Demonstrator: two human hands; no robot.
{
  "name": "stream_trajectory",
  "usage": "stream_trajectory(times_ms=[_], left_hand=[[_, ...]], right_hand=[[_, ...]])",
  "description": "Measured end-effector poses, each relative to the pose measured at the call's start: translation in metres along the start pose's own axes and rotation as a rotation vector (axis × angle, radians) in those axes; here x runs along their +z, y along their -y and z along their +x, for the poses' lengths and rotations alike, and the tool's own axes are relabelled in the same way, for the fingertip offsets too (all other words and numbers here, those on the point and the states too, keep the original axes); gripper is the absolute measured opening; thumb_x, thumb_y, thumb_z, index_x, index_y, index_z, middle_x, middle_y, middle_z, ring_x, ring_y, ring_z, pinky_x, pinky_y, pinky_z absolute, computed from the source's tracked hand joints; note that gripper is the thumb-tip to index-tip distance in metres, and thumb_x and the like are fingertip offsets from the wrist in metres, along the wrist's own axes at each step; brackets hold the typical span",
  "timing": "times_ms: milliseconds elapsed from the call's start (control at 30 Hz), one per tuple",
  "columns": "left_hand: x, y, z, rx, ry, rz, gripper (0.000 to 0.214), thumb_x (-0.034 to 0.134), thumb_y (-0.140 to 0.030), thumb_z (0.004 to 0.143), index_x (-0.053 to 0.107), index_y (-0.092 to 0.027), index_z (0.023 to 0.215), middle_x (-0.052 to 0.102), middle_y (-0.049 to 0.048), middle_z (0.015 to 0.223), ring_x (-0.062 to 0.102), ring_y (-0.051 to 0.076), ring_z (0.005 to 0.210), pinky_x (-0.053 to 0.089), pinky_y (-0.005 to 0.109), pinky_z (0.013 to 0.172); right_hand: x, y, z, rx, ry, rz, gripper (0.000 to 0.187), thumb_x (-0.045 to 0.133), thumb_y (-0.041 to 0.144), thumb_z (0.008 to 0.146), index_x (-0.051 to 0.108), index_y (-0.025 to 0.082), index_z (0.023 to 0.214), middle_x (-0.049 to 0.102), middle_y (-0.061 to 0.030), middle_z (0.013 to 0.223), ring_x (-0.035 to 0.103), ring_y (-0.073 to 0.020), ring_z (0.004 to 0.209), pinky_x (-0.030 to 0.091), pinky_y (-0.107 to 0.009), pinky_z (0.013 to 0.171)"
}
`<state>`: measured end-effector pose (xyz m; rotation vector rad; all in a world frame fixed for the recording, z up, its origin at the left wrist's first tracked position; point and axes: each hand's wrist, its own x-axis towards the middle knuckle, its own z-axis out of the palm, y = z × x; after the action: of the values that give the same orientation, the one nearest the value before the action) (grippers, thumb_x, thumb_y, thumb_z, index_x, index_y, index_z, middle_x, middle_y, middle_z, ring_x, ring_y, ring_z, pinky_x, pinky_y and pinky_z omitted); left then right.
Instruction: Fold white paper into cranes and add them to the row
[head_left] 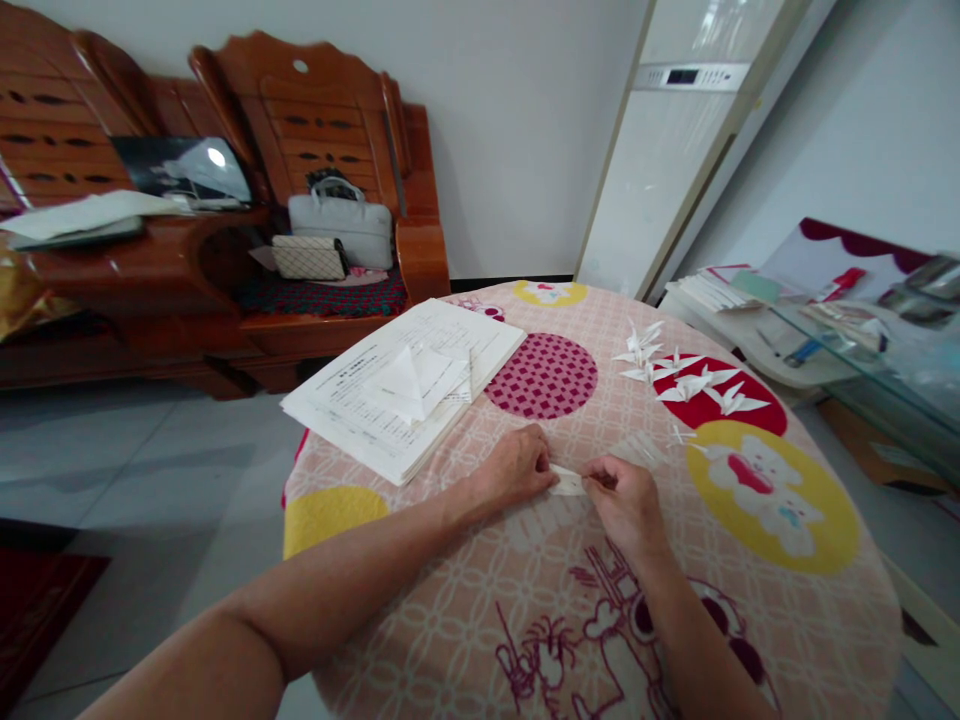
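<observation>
A small folded piece of white paper (568, 481) lies on the pink patterned tablecloth (570, 600) between my two hands. My left hand (517, 466) pinches its left end with closed fingers. From the other side my right hand (626, 502) grips its right end, fingers curled. Both hands rest on the cloth near the middle of the round table. Several finished white paper cranes (686, 380) lie spread out farther back on the right. A stack of printed sheets (405, 385) with folded white paper on top sits at the back left.
A wooden bench (225, 240) with a grey bag (343, 225) and a quilted purse stands behind the table. A tall white air conditioner (675, 140) fills the corner. A glass shelf (847, 320) with papers is at the right. Grey tiled floor lies left.
</observation>
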<state>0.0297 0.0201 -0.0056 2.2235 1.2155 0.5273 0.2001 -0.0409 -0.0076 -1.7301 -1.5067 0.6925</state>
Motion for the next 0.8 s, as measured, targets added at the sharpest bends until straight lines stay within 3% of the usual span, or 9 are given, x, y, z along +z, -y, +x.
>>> stream_trajectory(times_ms=[133, 300, 567, 800], left_hand=[[0.000, 0.000, 0.001, 0.011, 0.004, 0.001, 0.007, 0.063, -0.013, 0.067, 0.063, -0.014, 0.060, 0.062, 0.0033, 0.080, 0.055, 0.013, 0.070, 0.041, 0.023, 0.063], [0.000, 0.001, 0.001, 0.004, 0.010, 0.002, 0.006, 0.064, -0.014, 0.066, 0.062, -0.014, 0.060, 0.062, 0.0033, 0.080, 0.055, 0.013, 0.071, 0.041, 0.023, 0.063], [0.001, 0.002, 0.001, 0.000, -0.009, 0.005, 0.006, 0.064, -0.017, 0.066, 0.063, -0.014, 0.061, 0.061, 0.0031, 0.077, 0.053, 0.013, 0.067, 0.038, 0.023, 0.059], [0.001, 0.006, 0.002, 0.029, -0.013, -0.014, 0.005, 0.062, -0.015, 0.064, 0.060, -0.014, 0.060, 0.059, 0.0026, 0.075, 0.053, 0.013, 0.069, 0.037, 0.023, 0.061]], right_hand=[[0.009, 0.005, -0.003, -0.051, -0.008, -0.116, 0.009, 0.061, 0.024, 0.072, 0.065, 0.017, 0.067, 0.065, -0.0034, 0.065, 0.058, -0.0169, 0.060, 0.041, -0.027, 0.059], [0.015, 0.016, -0.002, -0.028, -0.006, -0.285, 0.007, 0.059, 0.014, 0.068, 0.065, 0.017, 0.065, 0.067, -0.0056, 0.067, 0.060, -0.0179, 0.064, 0.039, -0.028, 0.061], [0.006, 0.014, 0.002, 0.022, 0.047, -0.197, 0.020, 0.051, 0.005, 0.060, 0.066, 0.017, 0.068, 0.065, -0.0017, 0.061, 0.060, -0.0165, 0.060, 0.038, -0.025, 0.057], [0.009, 0.015, 0.000, 0.005, 0.019, -0.223, 0.003, 0.061, 0.017, 0.066, 0.061, 0.018, 0.063, 0.064, -0.0017, 0.063, 0.058, -0.0164, 0.060, 0.038, -0.026, 0.058]])
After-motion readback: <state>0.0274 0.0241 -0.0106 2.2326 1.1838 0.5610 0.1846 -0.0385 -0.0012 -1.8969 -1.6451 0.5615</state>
